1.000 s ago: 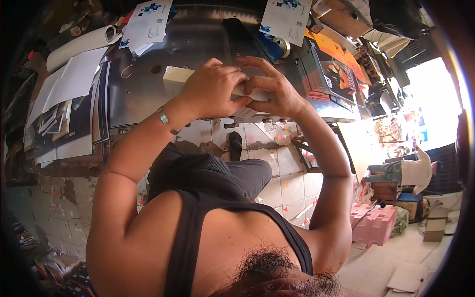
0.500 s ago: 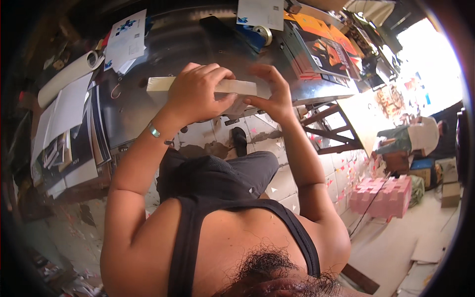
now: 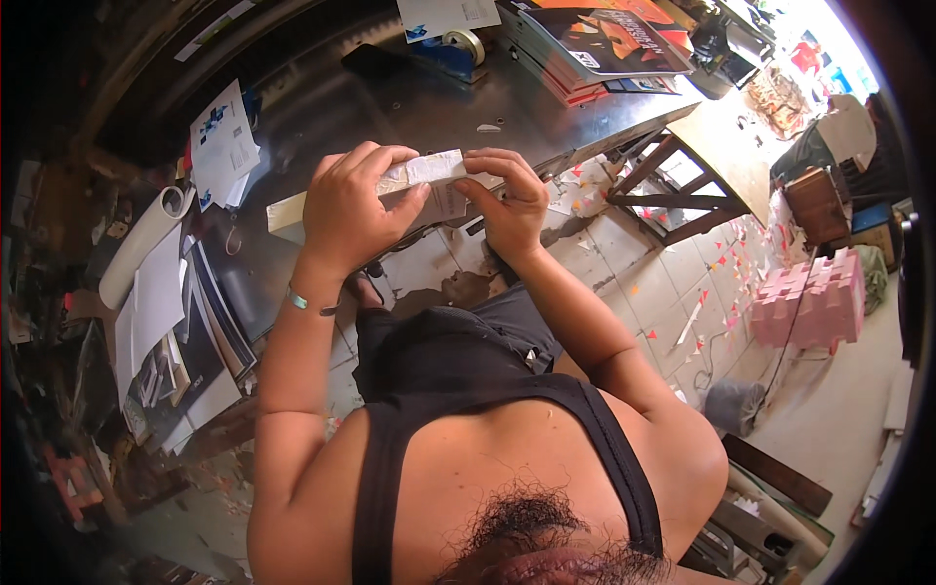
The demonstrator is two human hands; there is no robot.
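A thick, long block that looks like a book or a stack of cut paper (image 3: 436, 168) is held on edge at the front edge of the metal-topped table (image 3: 429, 107). Cream shows at its left end, while the right part is whiter and mottled. My left hand (image 3: 353, 207) grips it across the middle, fingers over the far side and thumb on the near side. At the right end, the bent fingers and thumb of my right hand (image 3: 512, 203) press against the block. The block's lower side is mostly hidden behind my hands.
Left on the table are a white paper roll (image 3: 146, 239), loose sheets and printed covers (image 3: 210, 375). A tape roll (image 3: 463, 46) and stacked magazines (image 3: 595, 49) sit at the back. Right are a wooden stand (image 3: 673, 185), a pink bundle (image 3: 804, 302) and a person (image 3: 846, 136).
My right hand, earlier open and apart from the block, has closed in on its right end. The block is tilted differently, and the whole view has turned a little.
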